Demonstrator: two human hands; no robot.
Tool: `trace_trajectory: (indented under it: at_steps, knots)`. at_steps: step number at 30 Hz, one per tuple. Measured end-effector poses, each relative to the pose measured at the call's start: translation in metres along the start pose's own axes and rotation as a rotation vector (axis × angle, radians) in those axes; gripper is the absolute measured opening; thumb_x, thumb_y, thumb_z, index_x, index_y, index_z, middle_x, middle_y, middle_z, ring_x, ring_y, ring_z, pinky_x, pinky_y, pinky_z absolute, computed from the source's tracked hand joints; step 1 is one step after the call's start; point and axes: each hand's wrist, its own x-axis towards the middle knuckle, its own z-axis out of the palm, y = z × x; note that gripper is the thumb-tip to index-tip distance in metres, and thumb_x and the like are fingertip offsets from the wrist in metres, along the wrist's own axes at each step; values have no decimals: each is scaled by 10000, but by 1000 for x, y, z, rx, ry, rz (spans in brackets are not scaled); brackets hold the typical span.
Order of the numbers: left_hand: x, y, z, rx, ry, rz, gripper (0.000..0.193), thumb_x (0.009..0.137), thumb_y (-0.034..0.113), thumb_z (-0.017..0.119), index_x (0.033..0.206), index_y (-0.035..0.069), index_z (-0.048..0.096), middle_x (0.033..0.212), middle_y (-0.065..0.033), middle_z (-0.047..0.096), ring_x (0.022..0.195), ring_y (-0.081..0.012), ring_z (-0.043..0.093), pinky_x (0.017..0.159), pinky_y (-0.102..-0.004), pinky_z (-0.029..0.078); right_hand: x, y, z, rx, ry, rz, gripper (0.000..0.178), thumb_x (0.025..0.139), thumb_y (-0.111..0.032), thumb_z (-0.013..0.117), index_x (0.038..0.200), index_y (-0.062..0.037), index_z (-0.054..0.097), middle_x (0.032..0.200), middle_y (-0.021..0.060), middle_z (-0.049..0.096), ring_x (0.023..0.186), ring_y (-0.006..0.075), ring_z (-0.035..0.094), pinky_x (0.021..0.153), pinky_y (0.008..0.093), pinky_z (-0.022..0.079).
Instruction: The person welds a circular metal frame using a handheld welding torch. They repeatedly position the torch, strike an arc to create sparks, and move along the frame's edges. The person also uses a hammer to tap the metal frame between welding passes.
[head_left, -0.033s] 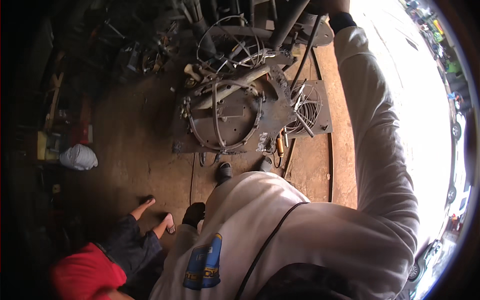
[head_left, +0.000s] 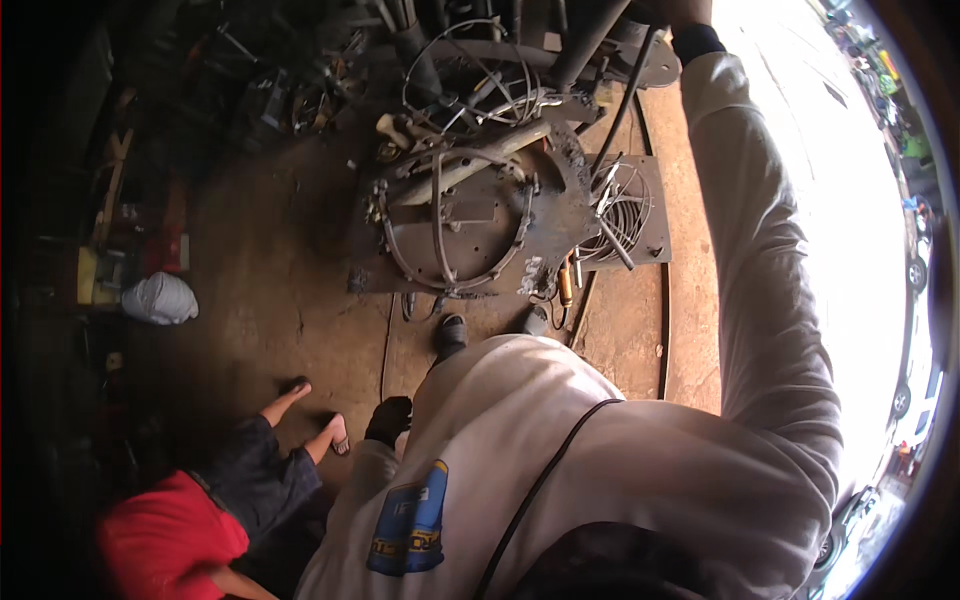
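Note:
My right arm stretches far forward in a pale long sleeve. Its hand is dark and cut by the top edge, near upright metal tubes, so its fingers are hidden. My left hand hangs low beside my body in a dark glove; whether its fingers are closed does not show. In front of my feet stands a dark metal worktable. A bent round metal frame lies on it, crossed by a pale tube. Behind that sits a wire ring frame.
A coil of metal rod rests on a plate at the table's right. An orange-handled tool hangs at the front edge. Cables run over the brown floor. A person in a red shirt is at lower left, near a white sack.
The view has shifted slightly, so the table and floor things sit a little farther right. Both my arms keep nearly the same pose. The person in red has moved an arm slightly.

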Motion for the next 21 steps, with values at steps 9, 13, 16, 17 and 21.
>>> trace_trajectory:
  at_steps: [9, 13, 16, 17, 21]
  knots:
    - [-19, -10, 0, 35, -28, 55, 213, 886, 197, 528, 972, 36, 638, 933, -135, 654, 785, -246, 635, 681, -362, 500, -65, 34, 20, 130, -236, 61, 581, 929, -451, 555, 1134, 86, 464, 1046, 238, 604, 957, 280, 601, 761, 373, 485]
    - [5, 5, -7, -7, -76, 114, 197, 889, 184, 528, 973, 40, 633, 939, -136, 648, 782, -251, 630, 680, -363, 497, -57, -16, -15, -188, -518, 314, 586, 910, -425, 603, 1166, 86, 472, 1082, 229, 609, 1012, 241, 578, 825, 358, 469]
    - [32, 6, -22, 288, -68, 329, 278, 880, 247, 519, 994, 29, 649, 925, -110, 671, 811, -208, 653, 680, -345, 513, -99, 20, -29, 39, -321, 268, 594, 904, -387, 631, 1241, 71, 458, 1082, 213, 607, 1017, 234, 575, 866, 325, 464]
    - [39, 10, -29, 387, -64, 403, 305, 877, 269, 516, 1001, 26, 655, 920, -101, 678, 820, -194, 660, 680, -339, 519, -108, 31, -37, 113, -252, 250, 601, 901, -374, 640, 1266, 66, 454, 1081, 207, 606, 1018, 231, 574, 880, 314, 462]
    - [18, 58, -53, -5, -56, 137, 338, 878, 292, 536, 1055, 23, 640, 951, -83, 668, 800, -174, 657, 688, -316, 518, -227, 11, -96, -23, -93, 185, 541, 898, -418, 619, 1170, 46, 561, 896, 56, 637, 774, 111, 562, 675, 250, 460]
